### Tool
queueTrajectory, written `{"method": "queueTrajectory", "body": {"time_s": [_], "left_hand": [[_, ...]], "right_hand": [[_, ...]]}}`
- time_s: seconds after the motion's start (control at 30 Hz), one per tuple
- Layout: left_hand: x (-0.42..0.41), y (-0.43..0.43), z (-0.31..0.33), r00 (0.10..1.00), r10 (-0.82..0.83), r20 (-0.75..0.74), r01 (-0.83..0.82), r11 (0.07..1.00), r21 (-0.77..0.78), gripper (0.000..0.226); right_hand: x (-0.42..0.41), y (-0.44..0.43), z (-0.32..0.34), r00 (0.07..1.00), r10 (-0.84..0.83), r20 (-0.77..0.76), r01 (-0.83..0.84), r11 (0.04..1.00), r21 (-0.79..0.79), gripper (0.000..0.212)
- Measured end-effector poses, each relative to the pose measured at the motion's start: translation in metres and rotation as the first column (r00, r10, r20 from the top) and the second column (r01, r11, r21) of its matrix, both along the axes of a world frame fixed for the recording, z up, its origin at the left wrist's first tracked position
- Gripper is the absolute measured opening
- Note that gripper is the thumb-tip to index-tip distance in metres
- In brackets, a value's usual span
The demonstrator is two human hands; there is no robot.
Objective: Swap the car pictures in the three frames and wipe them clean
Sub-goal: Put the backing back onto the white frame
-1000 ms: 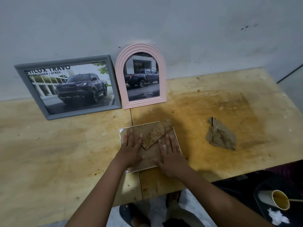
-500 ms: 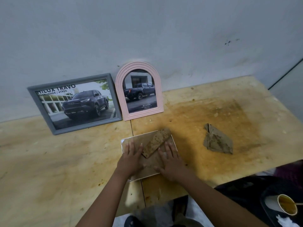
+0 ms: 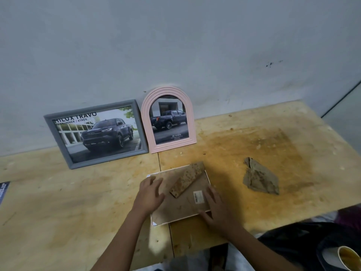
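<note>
Brown fibreboard is what both palms meet: my left hand (image 3: 151, 194) lies flat on the left part of the backing board (image 3: 181, 207), fingers spread and slightly blurred, holding nothing, while my right hand (image 3: 215, 209) rests on the lower right corner with its fingers straight along the edge and the thumb at the near rim; whether that thumb hooks under the rim I cannot tell. The board belongs to the face-down frame (image 3: 154, 223), whose pale edge peeks out round it, lying on the table (image 3: 78, 202) near my edge, across the seam between two boards. A mottled stand (image 3: 186, 179) lies slantwise on the backing between my hands, and a small label (image 3: 198, 197) sits just beside my right fingers. I judge this frame to be light and stiff, but the thin backing will flex and its front glazing, hidden underneath, may crack or scratch, so I would take it by the two side rims, not by the stand, which looks hinged and weak. Well apart to the right lies the crumpled cloth (image 3: 260, 179), soft, limp and stained. Further back, the grey frame (image 3: 109, 159) and the pink arched frame (image 3: 173, 146) lean against the wall (image 3: 175, 45), side by side and nearly touching, each showing a dark pickup. A paper cup (image 3: 346, 257) sits off the table at the bottom right.
</note>
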State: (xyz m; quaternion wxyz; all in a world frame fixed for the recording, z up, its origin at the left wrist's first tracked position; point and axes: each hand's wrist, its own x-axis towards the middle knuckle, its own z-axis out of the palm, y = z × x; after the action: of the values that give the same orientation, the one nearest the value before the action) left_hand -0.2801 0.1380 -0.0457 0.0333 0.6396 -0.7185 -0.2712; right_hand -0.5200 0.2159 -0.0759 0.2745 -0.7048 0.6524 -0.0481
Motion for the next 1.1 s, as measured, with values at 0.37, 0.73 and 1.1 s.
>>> {"method": "queueTrajectory", "body": {"time_s": [0.37, 0.73, 1.1], "left_hand": [[-0.005, -0.01, -0.011, 0.854, 0.435, -0.285, -0.442, 0.896, 0.041, 0.047], [0.008, -0.001, -0.018, 0.545, 0.65, -0.53, -0.675, 0.715, 0.182, 0.02], [0.002, -0.021, 0.023, 0.391, 0.643, -0.659, -0.638, 0.705, 0.31, 0.024]], "right_hand": [[-0.021, 0.005, -0.012, 0.993, -0.012, 0.116, 0.02, 0.997, -0.071, 0.074], [-0.036, 0.007, -0.022, 0.976, -0.005, 0.218, 0.05, 0.978, -0.204, 0.041], [-0.054, -0.012, 0.014, 0.761, -0.184, 0.622, 0.36, 0.918, -0.168, 0.029]]}}
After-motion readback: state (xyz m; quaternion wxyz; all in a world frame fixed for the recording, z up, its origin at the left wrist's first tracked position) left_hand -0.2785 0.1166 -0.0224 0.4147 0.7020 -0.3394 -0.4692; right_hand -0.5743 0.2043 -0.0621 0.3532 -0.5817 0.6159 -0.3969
